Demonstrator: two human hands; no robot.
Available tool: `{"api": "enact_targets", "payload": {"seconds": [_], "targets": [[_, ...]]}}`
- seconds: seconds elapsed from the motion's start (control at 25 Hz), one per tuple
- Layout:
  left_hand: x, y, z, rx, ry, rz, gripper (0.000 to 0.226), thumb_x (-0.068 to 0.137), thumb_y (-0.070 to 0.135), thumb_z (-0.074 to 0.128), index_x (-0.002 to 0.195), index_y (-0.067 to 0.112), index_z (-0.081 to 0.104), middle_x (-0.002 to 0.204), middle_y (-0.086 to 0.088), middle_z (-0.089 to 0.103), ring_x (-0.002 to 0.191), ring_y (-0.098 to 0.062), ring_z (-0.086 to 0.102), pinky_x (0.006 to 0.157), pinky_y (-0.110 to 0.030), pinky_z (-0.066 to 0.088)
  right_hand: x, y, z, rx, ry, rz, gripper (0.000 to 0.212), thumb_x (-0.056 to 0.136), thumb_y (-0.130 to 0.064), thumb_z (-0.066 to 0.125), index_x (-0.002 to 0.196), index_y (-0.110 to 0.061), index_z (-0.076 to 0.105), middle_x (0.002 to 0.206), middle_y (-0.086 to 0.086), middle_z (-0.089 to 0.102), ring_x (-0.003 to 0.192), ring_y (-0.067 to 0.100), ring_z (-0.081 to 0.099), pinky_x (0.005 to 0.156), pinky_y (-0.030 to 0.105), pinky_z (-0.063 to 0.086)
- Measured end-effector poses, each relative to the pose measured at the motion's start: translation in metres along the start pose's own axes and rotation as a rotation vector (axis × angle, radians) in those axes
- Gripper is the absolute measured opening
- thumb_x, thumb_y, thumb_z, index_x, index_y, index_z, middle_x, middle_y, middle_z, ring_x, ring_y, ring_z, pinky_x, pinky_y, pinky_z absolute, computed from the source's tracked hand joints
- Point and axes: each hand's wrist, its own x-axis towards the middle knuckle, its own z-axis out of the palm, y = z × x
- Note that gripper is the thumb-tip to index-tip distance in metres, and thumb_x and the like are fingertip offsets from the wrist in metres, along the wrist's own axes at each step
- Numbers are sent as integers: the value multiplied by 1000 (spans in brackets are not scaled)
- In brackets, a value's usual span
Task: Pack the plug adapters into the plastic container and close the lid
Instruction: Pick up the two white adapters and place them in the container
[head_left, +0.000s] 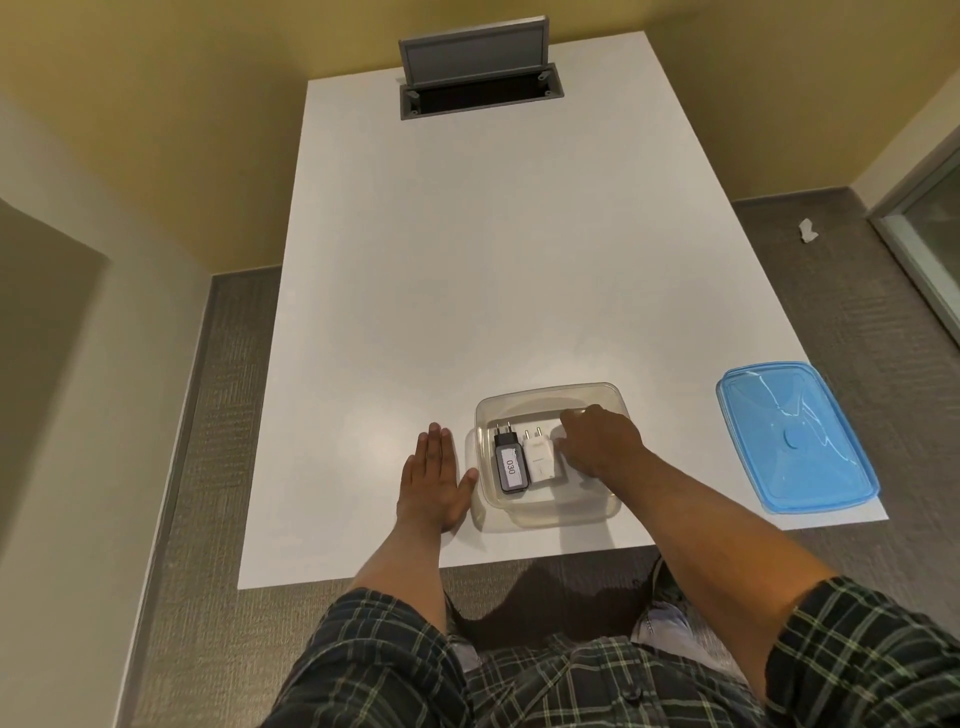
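Head view looks down on a white counter with a clear plastic container standing near its front edge. Inside the container two plug adapters lie flat side by side, prongs pointing to twelve o'clock: a black adapter with a white label reading "030" on the nine o'clock side, and a white adapter touching it on the three o'clock side. The right hand reaches down into the container from five o'clock, knuckles up and fingers curled over a white object just beside the white adapter; most of that object is hidden under the hand, so I cannot tell what it is or whether the fingers grip it. The left hand lies flat on the counter at nine o'clock of the container, palm down, fingers straight and together, holding nothing, with the thumb tip touching the container's wall. The blue lid rests on the counter at three o'clock of the container, well apart from it, near the counter's corner. At the far, twelve o'clock end of the counter a grey cable hatch stands with its flap raised.
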Motion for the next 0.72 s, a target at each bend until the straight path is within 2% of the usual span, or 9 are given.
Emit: {"api": "enact_targets", "payload": {"seconds": [0.12,0.28,0.36,0.48,0.52,0.6,0.64,0.72], "targets": [[-3,-4,6,-34,63,28,76,107,52,18,160,14,-21,167,-5,-30,158,-22,-22,131,-42,-3,0,2,1,9,25,-23,36,95,-39,45,121,-18,59,118,14,65,104,37,65,70,34,42],[-9,-7,11,-45,169,68,74,108,51,22,162,15,-14,169,-2,-23,159,-19,-16,131,-40,1,-5,1,0,-20,99,-64,36,96,-42,46,116,-15,60,112,8,70,103,32,67,73,35,46],[-11,-6,9,-68,223,67,69,109,46,24,164,15,-3,172,-1,-12,161,-18,-7,131,-39,8,-6,2,-4,-83,138,-98,33,97,-40,47,109,-14,64,105,8,73,97,31,69,73,34,49],[-12,0,-7,-94,319,48,59,110,37,28,162,11,26,170,-6,23,158,-22,22,128,-37,24,-10,1,-19,-221,210,-211,19,92,-30,57,91,-15,68,85,5,74,78,30,72,64,31,50],[-12,4,-16,-92,368,51,55,109,35,31,157,9,36,164,-8,37,152,-25,35,123,-37,32,-13,0,-26,-242,259,-237,9,83,-25,66,79,-17,67,71,3,71,63,28,70,55,28,47],[-10,15,-34,-87,503,70,44,107,29,39,143,7,54,143,-10,60,130,-32,58,106,-40,46,-15,4,-35,-214,408,-259,20,69,-19,78,63,-17,59,50,1,56,37,26,56,43,20,32],[-9,22,-45,-91,571,71,39,106,25,42,135,6,60,132,-11,65,120,-35,63,98,-41,49,-16,7,-42,-193,459,-245,23,70,-20,78,62,-17,56,48,1,52,33,26,51,43,19,25],[-2,39,-67,-109,644,51,32,104,23,46,125,7,64,122,-12,67,108,-37,65,90,-42,49,-16,17,-52,-150,548,-203,25,80,-26,73,65,-18,54,50,2,51,33,26,49,42,21,22]]}}
